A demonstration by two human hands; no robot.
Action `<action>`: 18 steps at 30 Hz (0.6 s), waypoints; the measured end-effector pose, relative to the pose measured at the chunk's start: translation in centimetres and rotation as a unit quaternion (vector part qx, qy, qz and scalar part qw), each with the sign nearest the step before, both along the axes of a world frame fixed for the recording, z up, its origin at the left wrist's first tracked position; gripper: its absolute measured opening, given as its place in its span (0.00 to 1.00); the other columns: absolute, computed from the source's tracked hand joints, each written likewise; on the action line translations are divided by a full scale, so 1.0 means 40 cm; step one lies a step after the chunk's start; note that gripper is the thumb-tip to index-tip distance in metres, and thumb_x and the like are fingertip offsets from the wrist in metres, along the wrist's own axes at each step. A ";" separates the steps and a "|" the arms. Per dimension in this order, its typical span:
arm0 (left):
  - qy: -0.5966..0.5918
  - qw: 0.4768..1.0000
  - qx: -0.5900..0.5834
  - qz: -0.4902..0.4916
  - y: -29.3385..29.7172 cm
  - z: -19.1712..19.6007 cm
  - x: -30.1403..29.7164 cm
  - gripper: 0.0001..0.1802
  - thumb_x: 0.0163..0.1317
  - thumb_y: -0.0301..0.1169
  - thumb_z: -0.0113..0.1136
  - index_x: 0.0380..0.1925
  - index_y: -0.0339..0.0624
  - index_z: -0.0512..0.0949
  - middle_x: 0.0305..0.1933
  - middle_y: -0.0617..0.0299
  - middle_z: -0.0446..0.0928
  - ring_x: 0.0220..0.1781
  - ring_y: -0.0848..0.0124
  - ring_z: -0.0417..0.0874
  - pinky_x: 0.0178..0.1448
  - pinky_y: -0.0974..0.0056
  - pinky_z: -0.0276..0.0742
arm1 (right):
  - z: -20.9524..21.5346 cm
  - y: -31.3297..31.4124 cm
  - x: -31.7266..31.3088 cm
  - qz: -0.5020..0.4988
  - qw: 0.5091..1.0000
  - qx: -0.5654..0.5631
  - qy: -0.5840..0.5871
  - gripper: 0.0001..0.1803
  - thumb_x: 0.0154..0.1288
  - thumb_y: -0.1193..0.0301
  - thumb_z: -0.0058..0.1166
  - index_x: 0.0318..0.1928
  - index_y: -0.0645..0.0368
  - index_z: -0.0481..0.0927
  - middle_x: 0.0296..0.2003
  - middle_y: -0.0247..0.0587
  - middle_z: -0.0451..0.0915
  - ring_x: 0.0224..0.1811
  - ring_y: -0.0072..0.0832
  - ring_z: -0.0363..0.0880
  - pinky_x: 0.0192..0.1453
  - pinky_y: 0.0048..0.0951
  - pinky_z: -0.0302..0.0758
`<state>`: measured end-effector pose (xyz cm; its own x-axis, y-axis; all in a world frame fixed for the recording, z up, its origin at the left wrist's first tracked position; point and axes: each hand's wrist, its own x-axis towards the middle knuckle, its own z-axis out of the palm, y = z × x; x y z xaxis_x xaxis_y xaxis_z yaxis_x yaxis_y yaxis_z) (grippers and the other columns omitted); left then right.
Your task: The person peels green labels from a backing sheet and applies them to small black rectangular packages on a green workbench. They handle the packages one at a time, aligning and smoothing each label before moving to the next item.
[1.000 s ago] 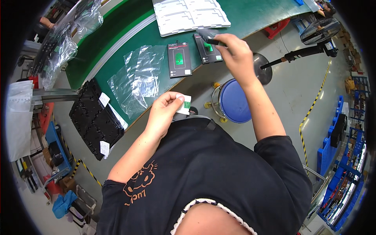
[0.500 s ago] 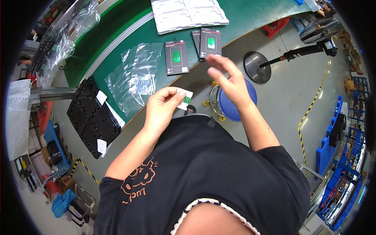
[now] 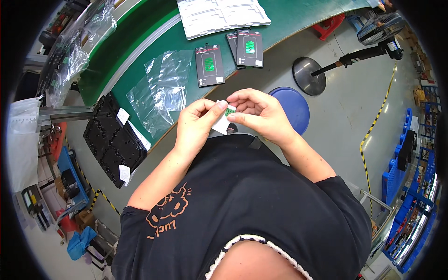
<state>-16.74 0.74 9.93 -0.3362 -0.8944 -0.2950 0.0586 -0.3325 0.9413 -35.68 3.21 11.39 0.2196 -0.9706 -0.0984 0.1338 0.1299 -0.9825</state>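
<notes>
My left hand (image 3: 195,123) pinches a small white backing sheet (image 3: 221,124) between thumb and fingers, in front of my waist. Green stickers (image 3: 229,112) show on the upper right part of the sheet. At that edge my right hand (image 3: 267,115) has its thumb on the green stickers, with its fingers curled round from above. How firmly it grips there is partly hidden by the fingers. Beyond my hands, a black flat box (image 3: 209,66) with a green battery picture lies on the green table. To its right, a similar box (image 3: 249,48) overlaps another black box (image 3: 231,39).
Clear plastic bags (image 3: 161,88) lie on the green table (image 3: 289,23), left of the boxes. A white molded tray (image 3: 224,16) sits farther back. Black trays (image 3: 114,140) stand at the left. A blue stool (image 3: 291,109) and a fan's round base (image 3: 309,76) are at the right.
My right hand has come down and left from above the stool to the sheet, and its fingers have closed in at the green stickers. My left hand keeps hold of the sheet, now tilted.
</notes>
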 end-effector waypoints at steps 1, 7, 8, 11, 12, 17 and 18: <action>-0.014 1.000 0.003 -0.007 -0.003 -0.005 0.005 0.11 0.65 0.35 0.64 0.33 0.36 0.81 0.32 0.65 0.81 0.34 0.81 0.77 0.39 0.74 0.73 | -0.004 0.001 0.003 -0.009 1.000 0.004 -0.010 0.12 0.63 0.77 0.59 0.47 0.67 0.79 0.38 0.38 0.81 0.38 0.19 0.79 0.44 0.21 0.78; 0.024 0.999 -0.025 0.012 0.012 0.018 -0.006 0.11 0.65 0.32 0.63 0.41 0.35 0.81 0.39 0.63 0.82 0.41 0.79 0.79 0.46 0.72 0.74 | -0.025 -0.006 0.008 -0.015 0.999 0.030 -0.034 0.09 0.65 0.76 0.59 0.43 0.67 0.81 0.33 0.37 0.82 0.33 0.18 0.80 0.39 0.22 0.78; 0.023 0.999 -0.031 0.009 0.011 0.014 0.000 0.11 0.65 0.32 0.63 0.41 0.35 0.81 0.39 0.62 0.82 0.41 0.79 0.80 0.46 0.72 0.74 | -0.023 -0.007 0.008 -0.013 0.998 0.041 -0.037 0.09 0.64 0.76 0.59 0.43 0.68 0.81 0.33 0.38 0.82 0.33 0.19 0.80 0.39 0.22 0.78; -0.022 0.998 -0.054 0.005 0.008 -0.003 0.014 0.10 0.66 0.31 0.62 0.40 0.35 0.82 0.38 0.62 0.82 0.39 0.79 0.80 0.44 0.72 0.75 | -0.028 -0.012 0.014 -0.015 0.998 0.057 -0.026 0.09 0.64 0.76 0.60 0.43 0.68 0.81 0.34 0.39 0.83 0.33 0.19 0.80 0.39 0.22 0.78; -0.043 0.997 -0.061 0.005 0.007 -0.010 0.017 0.09 0.66 0.30 0.62 0.40 0.35 0.82 0.37 0.63 0.82 0.38 0.79 0.80 0.44 0.72 0.75 | -0.031 -0.012 0.016 -0.016 0.998 0.060 -0.018 0.09 0.63 0.76 0.60 0.43 0.67 0.81 0.34 0.38 0.83 0.33 0.19 0.80 0.39 0.22 0.78; -0.081 0.995 -0.059 -0.005 0.004 -0.029 0.027 0.09 0.65 0.31 0.62 0.35 0.35 0.81 0.32 0.66 0.81 0.33 0.82 0.77 0.38 0.74 0.73 | -0.029 -0.022 0.026 -0.026 0.996 0.025 0.084 0.07 0.61 0.76 0.63 0.40 0.64 0.83 0.33 0.33 0.82 0.33 0.16 0.79 0.38 0.19 0.76; -0.095 0.994 -0.060 -0.013 0.001 -0.032 0.032 0.09 0.65 0.31 0.63 0.34 0.35 0.81 0.31 0.67 0.80 0.32 0.83 0.77 0.37 0.75 0.72 | -0.028 -0.028 0.024 -0.020 0.992 0.008 0.120 0.07 0.61 0.76 0.63 0.40 0.63 0.84 0.33 0.32 0.83 0.33 0.16 0.79 0.38 0.19 0.76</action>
<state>-15.46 0.80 8.65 -0.3081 -0.9186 -0.2477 -0.1310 -0.2169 0.9674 -34.71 2.10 10.29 0.1487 -0.9760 -0.1594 -0.0992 0.1456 -0.9844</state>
